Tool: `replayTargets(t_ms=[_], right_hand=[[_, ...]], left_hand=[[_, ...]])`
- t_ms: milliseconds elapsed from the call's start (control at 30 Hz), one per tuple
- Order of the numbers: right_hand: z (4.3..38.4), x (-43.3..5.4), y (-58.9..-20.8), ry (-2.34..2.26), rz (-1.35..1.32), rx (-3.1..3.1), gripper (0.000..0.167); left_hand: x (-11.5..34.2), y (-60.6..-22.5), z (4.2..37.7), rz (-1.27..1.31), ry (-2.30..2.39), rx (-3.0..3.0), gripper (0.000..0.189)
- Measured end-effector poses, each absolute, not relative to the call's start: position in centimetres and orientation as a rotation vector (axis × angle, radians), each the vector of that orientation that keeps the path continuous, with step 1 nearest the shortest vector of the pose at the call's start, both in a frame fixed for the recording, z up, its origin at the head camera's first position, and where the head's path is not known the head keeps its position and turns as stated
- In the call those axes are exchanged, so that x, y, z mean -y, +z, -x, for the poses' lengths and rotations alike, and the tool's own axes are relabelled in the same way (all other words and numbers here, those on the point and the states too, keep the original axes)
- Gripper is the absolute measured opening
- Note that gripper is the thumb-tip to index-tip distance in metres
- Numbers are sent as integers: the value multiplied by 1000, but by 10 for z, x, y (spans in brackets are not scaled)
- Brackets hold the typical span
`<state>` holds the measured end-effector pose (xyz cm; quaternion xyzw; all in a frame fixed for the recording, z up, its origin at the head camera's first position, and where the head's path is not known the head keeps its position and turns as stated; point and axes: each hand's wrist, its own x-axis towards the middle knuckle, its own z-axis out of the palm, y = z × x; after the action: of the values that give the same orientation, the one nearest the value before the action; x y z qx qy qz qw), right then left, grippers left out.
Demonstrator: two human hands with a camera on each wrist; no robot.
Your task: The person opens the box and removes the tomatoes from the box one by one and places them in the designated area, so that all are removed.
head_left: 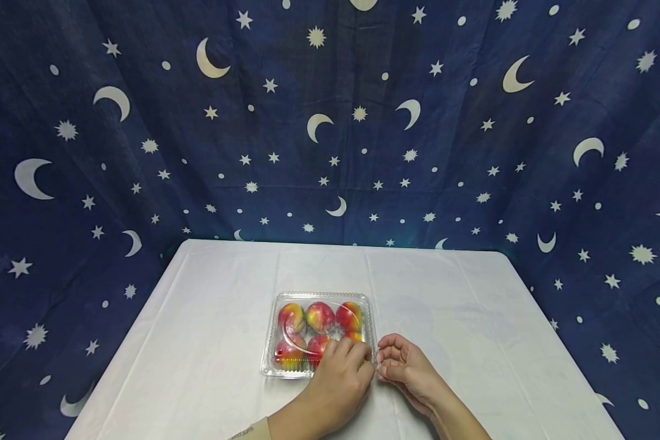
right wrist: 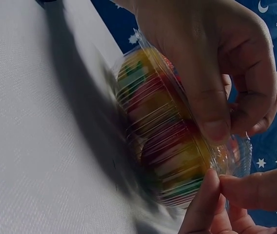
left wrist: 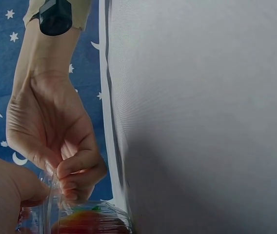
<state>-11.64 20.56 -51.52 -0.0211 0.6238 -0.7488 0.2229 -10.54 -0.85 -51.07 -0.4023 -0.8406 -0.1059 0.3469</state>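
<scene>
A clear plastic clamshell box [head_left: 319, 294] holds several round red-and-yellow fruits [head_left: 320, 316]. Its front right corner lies between both hands. My left hand [head_left: 340, 385] bends over the lid there with curled fingers, its thumb [right wrist: 215, 127] gripping near the rim. Just right of the box, my right hand [head_left: 412, 374] pinches the corner of the rim between thumb and fingertips, palm facing left. In the right wrist view, the pinch sits right beside the left thumb. The box's front right fruit is mostly hidden by the left hand.
The box lies on a white cloth-covered table [head_left: 198, 342]. Behind and to both sides hangs a dark blue curtain [head_left: 286, 140] with moons and stars. A beige cuff [head_left: 255, 431] shows at the left wrist; a dark camera [left wrist: 55, 18] is worn on the right wrist.
</scene>
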Motion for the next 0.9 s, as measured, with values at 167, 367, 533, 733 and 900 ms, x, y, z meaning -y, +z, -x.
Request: replayTargets(t_ms=[167, 367, 533, 733, 900], right_hand=[[115, -204, -515, -2063, 39, -1738, 51], [115, -201, -516, -2045, 44, -1735, 55], [115, -201, -517, -2055, 53, -1709, 57], [114, -201, -517, -2059, 27, -1692, 56], [115, -201, -517, -2060, 15, -1692, 57]], left_hand=[[9, -511, 105, 1041, -291, 2186, 10], [9, -506, 106, 1008, -335, 2172, 11], [8, -500, 108, 971, -382, 2195, 13], [8, -504, 106, 978, -340, 2208, 13], [8, -506, 106, 981, -343, 2195, 13]])
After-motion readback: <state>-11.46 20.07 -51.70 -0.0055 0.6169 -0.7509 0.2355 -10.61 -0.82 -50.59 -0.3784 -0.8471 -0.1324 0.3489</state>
